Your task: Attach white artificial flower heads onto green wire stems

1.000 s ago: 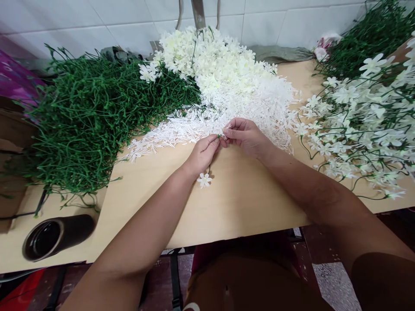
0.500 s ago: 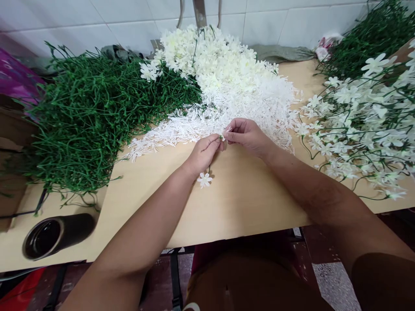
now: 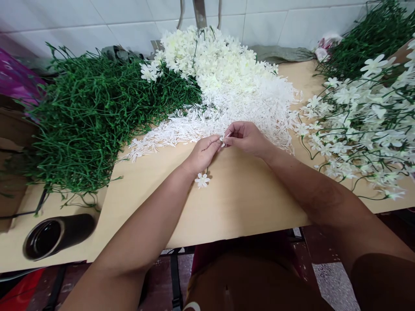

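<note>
My left hand (image 3: 205, 152) is closed on the green stem of an artificial flower; most of the stem is hidden in the fingers. One white blossom (image 3: 202, 180) of it hangs out below that hand. My right hand (image 3: 243, 137) pinches a small white flower piece (image 3: 223, 141) at the tip of the stem, and the fingertips of both hands nearly meet there. Just beyond the hands lie a heap of thin white stamens (image 3: 181, 129) and a pile of loose white blossoms (image 3: 223, 65).
Green plastic stems (image 3: 94, 103) are heaped at the left, and more stems (image 3: 376, 39) lie at the back right. White flowers on stems (image 3: 366, 125) cover the table's right side. A dark cylinder (image 3: 61, 233) lies on its side at front left. Behind is a tiled wall (image 3: 266, 26).
Both hands have shifted very slightly. The hanging blossom has moved a little up and left, and the right fingers have closed in around the flower piece at the stem's tip.
</note>
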Tool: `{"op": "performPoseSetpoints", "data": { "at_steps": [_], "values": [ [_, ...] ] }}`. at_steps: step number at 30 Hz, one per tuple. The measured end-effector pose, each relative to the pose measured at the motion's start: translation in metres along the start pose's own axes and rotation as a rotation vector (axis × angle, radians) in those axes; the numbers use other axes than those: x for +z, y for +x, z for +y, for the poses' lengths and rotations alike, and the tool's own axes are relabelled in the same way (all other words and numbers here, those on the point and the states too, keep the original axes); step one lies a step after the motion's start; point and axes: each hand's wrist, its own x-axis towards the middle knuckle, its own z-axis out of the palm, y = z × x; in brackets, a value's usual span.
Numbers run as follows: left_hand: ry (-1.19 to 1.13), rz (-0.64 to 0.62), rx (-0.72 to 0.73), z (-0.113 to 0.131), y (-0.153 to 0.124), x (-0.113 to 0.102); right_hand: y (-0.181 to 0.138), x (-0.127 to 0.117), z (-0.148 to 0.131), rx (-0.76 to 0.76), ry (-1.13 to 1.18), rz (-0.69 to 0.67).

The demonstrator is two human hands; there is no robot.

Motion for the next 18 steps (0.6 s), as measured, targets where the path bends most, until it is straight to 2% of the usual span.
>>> {"op": "performPoseSetpoints", "data": {
  "at_steps": [5, 11, 18],
  "values": [
    [0.110, -0.038, 0.039, 0.002, 0.000, -0.001, 0.000, 0.000, -0.001, 0.011, -0.014, 0.005],
    [0.182, -0.027, 0.007, 0.003, 0.000, -0.001, 0.000, 0.002, 0.003, -0.073, -0.132, 0.045],
    [0.151, 0.000, -0.006, 0.001, 0.001, -0.001, -0.001, 0.005, 0.010, -0.150, -0.181, 0.065]
  ]
}}
